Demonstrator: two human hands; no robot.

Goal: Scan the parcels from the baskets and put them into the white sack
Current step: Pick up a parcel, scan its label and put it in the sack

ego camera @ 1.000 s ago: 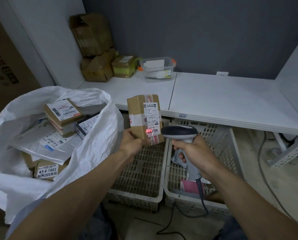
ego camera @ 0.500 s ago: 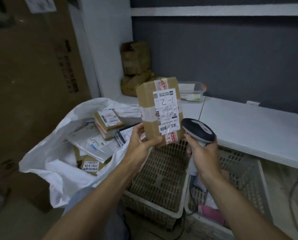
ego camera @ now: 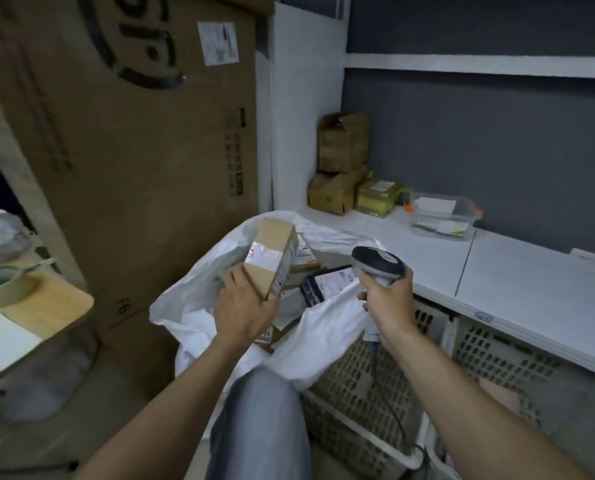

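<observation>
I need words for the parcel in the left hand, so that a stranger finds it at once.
Find the white sack in the middle. Above its open mouth the left hand grips a brown cardboard parcel. Unlike the parcels lying inside, it is held up and banded with clear tape.

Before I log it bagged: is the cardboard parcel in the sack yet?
Out: left hand grips the cardboard parcel above the open white sack.
</observation>
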